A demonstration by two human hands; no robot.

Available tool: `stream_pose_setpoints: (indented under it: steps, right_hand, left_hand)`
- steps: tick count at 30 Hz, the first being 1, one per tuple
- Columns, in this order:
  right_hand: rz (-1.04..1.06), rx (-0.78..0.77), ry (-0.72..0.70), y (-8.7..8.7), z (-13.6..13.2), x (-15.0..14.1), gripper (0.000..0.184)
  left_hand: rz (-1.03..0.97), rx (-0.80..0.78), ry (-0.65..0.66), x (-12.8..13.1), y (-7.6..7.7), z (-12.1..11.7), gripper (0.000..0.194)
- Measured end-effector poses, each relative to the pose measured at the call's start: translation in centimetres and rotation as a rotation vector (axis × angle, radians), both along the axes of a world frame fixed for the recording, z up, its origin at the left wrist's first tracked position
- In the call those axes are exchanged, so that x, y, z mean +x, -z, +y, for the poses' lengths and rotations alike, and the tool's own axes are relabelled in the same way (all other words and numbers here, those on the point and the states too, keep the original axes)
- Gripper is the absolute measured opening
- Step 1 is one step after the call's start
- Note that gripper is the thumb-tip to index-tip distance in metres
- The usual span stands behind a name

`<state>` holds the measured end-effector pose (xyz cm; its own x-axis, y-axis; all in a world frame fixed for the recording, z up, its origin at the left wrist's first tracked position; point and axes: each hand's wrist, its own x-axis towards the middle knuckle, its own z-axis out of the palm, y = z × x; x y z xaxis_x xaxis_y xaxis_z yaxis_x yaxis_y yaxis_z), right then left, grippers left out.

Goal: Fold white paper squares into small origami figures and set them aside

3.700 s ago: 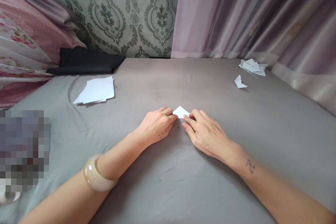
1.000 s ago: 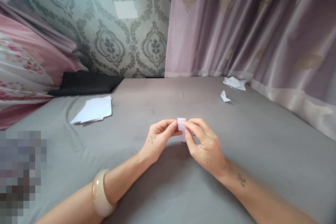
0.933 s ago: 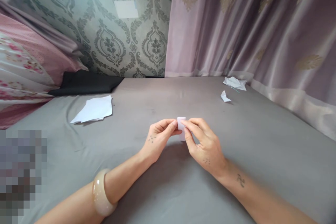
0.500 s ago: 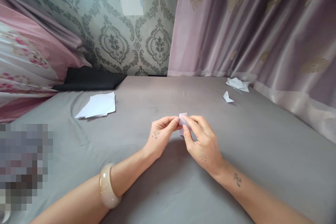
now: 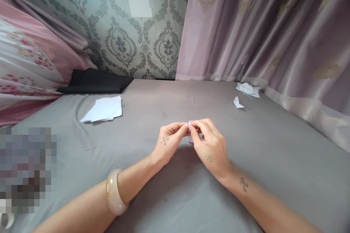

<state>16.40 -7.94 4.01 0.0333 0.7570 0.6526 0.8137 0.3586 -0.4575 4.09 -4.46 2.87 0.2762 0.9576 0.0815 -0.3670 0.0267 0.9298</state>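
Spreading from near to far, a grey cloth (image 5: 164,204) covers the work surface. Behind it stand a lilac curtain (image 5: 232,25) at far right and a patterned wall (image 5: 109,18) beside it. Pink floral fabric (image 5: 27,49) hangs at far left, next to a black cloth (image 5: 98,81) lying flat. Meeting mid-scene, the left hand (image 5: 171,140) and right hand (image 5: 212,143) both pinch narrowly, thumbs against fingers, on one small piece of paper. Left of them lie loose white sheets (image 5: 106,109); a pale bangle (image 5: 116,192) circles the near left forearm. At far right sits a pile of white paper (image 5: 248,89), with a folded paper piece (image 5: 237,103) just nearer. Smallest, the held paper (image 5: 190,139) sits between the fingertips, its shape mostly hidden.
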Motion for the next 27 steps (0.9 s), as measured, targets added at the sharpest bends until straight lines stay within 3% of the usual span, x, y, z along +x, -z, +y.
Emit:
stream_pose_setpoints:
  steps: [15,22,27]
  right_hand:
    - [0.075,-0.052,-0.006,-0.4,0.1,0.2,0.021]
    - [0.268,-0.181,-0.098,-0.7,0.4,0.6,0.014]
    - [0.273,-0.188,-0.119,-0.9,0.5,1.0,0.019]
  left_hand:
    - [0.091,0.038,0.004,-0.3,0.4,0.2,0.025]
    - [0.12,0.035,0.021,-0.3,0.4,0.2,0.027]
    - [0.117,0.039,0.027,-0.3,0.4,0.2,0.026]
